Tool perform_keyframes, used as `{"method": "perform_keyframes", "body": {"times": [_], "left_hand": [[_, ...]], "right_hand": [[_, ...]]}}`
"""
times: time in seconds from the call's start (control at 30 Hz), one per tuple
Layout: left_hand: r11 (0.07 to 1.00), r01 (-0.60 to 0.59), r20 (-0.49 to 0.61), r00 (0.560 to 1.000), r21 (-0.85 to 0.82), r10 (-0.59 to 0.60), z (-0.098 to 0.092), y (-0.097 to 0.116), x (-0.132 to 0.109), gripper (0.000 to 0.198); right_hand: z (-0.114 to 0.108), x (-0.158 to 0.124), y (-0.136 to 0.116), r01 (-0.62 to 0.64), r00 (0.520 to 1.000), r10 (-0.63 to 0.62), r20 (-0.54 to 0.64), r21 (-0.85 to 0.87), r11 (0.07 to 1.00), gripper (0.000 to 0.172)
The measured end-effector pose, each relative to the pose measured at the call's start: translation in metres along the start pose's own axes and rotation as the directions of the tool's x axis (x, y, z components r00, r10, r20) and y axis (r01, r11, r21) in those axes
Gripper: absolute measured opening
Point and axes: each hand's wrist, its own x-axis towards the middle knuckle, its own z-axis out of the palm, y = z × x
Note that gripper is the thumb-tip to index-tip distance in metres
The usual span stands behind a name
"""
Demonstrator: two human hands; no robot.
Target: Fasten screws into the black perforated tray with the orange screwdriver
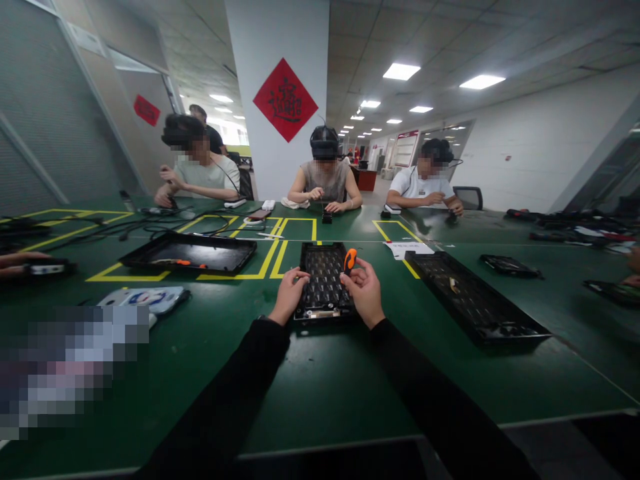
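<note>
two hands [289, 295] [367, 293] hold a patterned rectangular tray [323, 283] and rounded orange tool [351, 260]

Red sign [285, 100] on pillar [277, 167]; 3 seated people [325, 179]; dark heap [593, 231], perhaps cables.

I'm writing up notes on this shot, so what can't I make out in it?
All in the head view:
Orange tool's tip: behind the right hand's fingers, or too small.
Tray's side walls: partly covered by the right hand and left hand.
Paper's writing: too small, blurred.
Co-worker's hand, far left: cut by the picture's edge.
Lower-left object: pixelated.
</note>
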Motion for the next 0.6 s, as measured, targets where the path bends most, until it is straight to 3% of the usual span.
{"method": "perform_keyframes", "body": {"times": [0.17,0.27,0.4,0.6], "left_hand": [[1.000,-0.008,-0.003,1.000,-0.003,0.008,0.0012,-0.0013,0.0013,0.019],[1.000,-0.008,-0.004,1.000,-0.011,0.008,0.0021,-0.0026,0.0022,0.019],[1.000,-0.005,-0.009,1.000,-0.022,0.005,0.0017,-0.0022,0.0023,0.018],[1.000,-0.008,-0.008,1.000,-0.018,0.008,0.0013,-0.0019,0.0019,0.019]], "right_hand": [[-0.0005,-0.0029,-0.0026,-0.086,0.994,0.085,0.067,0.013,0.996,0.040],[0.0002,-0.0034,-0.0056,-0.061,0.996,0.061,0.069,-0.006,0.998,0.035],[0.0010,-0.0022,-0.0063,-0.011,0.999,0.013,0.032,-0.059,0.998,0.037],[0.0007,-0.0026,-0.0046,-0.059,0.998,0.059,0.020,-0.019,0.998,0.042]]}}
